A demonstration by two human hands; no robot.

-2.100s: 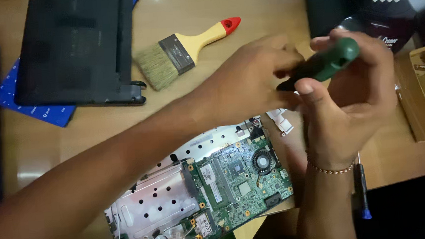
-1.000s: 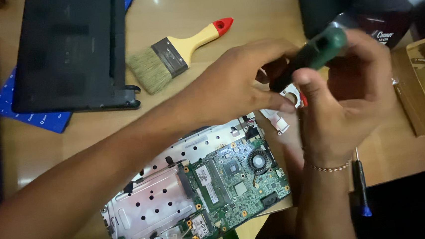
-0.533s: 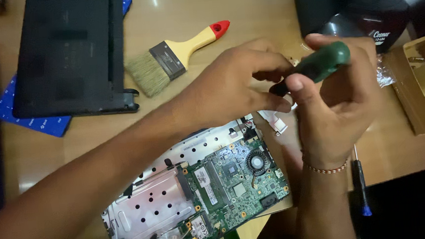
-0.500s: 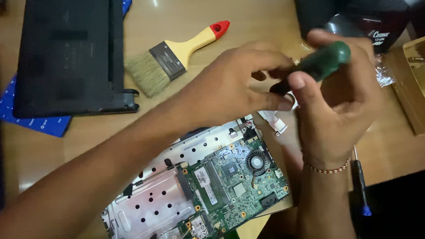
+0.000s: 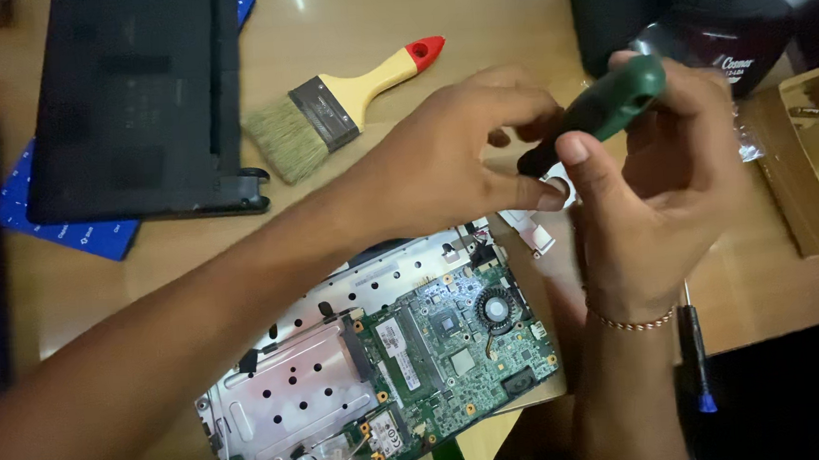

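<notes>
right hand (image 5: 657,193) with fingers closed around a green-handled screwdriver (image 5: 603,111), held above the desk (image 5: 472,24); left hand (image 5: 443,160) fingers pinch its dark tip end. opened laptop with exposed motherboard (image 5: 446,343) lies just below; paintbrush (image 5: 343,105) nearby.

Opened laptop chassis (image 5: 381,366) lies nearest you on the table (image 5: 510,12). Behind it, your left hand (image 5: 453,164) and right hand (image 5: 655,174) meet around the screwdriver (image 5: 598,111). Paintbrush (image 5: 343,105) farther back; laptop lid (image 5: 131,100) left of it. Second screwdriver (image 5: 695,349) right of your right wrist.
</notes>
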